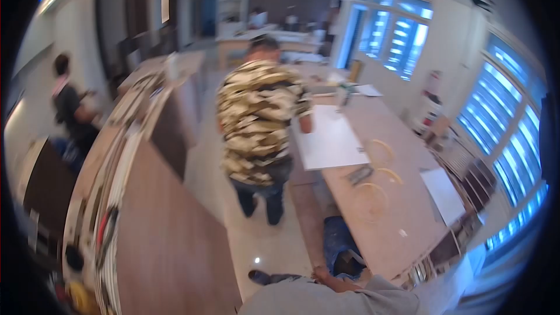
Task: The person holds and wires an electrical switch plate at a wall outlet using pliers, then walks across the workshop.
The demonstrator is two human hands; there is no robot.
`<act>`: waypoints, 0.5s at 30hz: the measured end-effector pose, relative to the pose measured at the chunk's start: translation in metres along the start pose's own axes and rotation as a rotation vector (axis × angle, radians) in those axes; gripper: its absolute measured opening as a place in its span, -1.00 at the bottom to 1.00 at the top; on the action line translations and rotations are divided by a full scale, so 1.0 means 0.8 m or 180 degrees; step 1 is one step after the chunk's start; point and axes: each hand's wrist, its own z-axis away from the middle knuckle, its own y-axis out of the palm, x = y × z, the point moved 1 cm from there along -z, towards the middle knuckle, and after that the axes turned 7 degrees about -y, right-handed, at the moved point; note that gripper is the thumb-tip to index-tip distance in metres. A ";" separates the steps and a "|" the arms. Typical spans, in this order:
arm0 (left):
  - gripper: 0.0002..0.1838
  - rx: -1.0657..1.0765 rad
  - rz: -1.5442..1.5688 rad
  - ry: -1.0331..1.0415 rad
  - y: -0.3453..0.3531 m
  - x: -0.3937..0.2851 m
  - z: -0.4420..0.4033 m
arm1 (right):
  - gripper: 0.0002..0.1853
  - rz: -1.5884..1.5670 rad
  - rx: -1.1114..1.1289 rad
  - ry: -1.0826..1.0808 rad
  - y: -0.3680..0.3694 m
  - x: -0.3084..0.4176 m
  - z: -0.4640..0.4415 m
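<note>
My right hand point(322, 274) is low at the bottom centre, in front of my grey shirt point(326, 298). It is at the near end of a long, narrow brown board point(308, 221), beside the workbench. Blur hides its fingers, so I cannot tell whether they grip the board. Just right of the hand is a dark blue object point(340, 236), its kind unclear. My left hand is out of view. A dark shoe point(259, 277) shows on the floor to the left.
A person in a camouflage-patterned shirt point(259, 116) stands ahead at the workbench point(408, 216), beside a white sheet point(329, 137). Yellow curved strips point(382, 149) lie on the bench. Brown panels point(166, 233) stand at left. Another person point(73, 105) is beyond them.
</note>
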 end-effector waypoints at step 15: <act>-0.46 -0.0440 0.0531 -0.0205 -0.016 0.014 0.003 | -0.77 0.2752 0.1043 -0.1713 0.132 0.107 -0.007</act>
